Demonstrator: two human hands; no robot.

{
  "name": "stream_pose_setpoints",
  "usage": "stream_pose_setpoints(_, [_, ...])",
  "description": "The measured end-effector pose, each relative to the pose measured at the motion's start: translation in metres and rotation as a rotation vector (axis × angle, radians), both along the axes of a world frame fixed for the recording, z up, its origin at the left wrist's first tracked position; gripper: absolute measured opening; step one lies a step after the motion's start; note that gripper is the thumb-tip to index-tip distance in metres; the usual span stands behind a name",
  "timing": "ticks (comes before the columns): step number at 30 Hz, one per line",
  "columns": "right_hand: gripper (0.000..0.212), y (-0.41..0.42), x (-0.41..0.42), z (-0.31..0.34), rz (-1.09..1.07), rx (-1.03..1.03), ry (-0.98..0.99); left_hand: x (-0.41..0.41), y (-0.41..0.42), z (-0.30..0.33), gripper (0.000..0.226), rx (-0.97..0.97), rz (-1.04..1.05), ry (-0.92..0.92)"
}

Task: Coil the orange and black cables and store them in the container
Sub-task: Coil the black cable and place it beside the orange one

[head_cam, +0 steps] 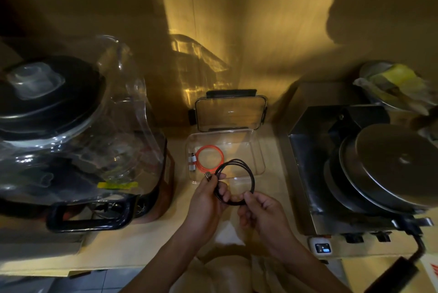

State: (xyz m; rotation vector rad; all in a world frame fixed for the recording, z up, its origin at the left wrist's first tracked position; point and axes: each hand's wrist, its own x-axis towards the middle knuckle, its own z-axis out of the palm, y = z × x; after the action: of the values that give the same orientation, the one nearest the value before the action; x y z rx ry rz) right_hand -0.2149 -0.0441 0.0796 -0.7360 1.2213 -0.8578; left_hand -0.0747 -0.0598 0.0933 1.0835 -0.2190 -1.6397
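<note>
While we are working across the counter from left to right, we are passing the big clear plastic jug with the black lid (51,93), which is standing well apart from the job, and coming to the clear rectangular plastic container (258,150) sitting open in the middle, its clear lid with black latches (230,112) propped just behind it. Inside, toward its left end, the coiled orange cable (210,158) is already lying flat with its white plugs beside it. Over the container's near edge we are holding the thin black cable (246,169) wound into several loops: our left hand (208,200) is closing around the left side of the coil with the metal plug poking out above the thumb, and our right hand (263,212) is pinching the bottom of the loops between thumb and fingertips. To finish this step well, we are judging that the loops should be kept even and gathered tight, the loose plug end tucked against the coil so it cannot spring open, and the coil lowered flat into the free right half without disturbing the orange one. Farther right, the steel appliance with stacked round metal plates (388,169) is staying clear of the work.
</note>
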Motion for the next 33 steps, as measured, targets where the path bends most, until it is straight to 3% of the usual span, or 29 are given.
stream_pose_setpoints(9, [0.022,-0.018,-0.009,-0.003,-0.067,0.035,0.040,-0.003,-0.008,-0.005,0.027,-0.101,-0.133,-0.390])
stream_pose_setpoints(14, [0.023,-0.036,-0.016,-0.002,-0.012,0.065,0.051,-0.007,-0.024,-0.019,0.028,-0.051,-0.153,-0.543])
stream_pose_setpoints(21, [0.018,-0.061,-0.025,-0.001,0.050,0.106,-0.041,-0.014,-0.053,-0.029,0.021,-0.008,-0.063,-0.547])
stream_pose_setpoints(30, [0.016,-0.090,-0.020,-0.025,-0.171,0.287,-0.222,-0.014,-0.080,-0.050,0.013,0.079,-0.033,-0.486])
stream_pose_setpoints(33, [0.022,-0.098,-0.012,-0.036,-0.221,0.318,-0.166,-0.015,-0.092,-0.060,0.012,0.133,0.019,-0.512])
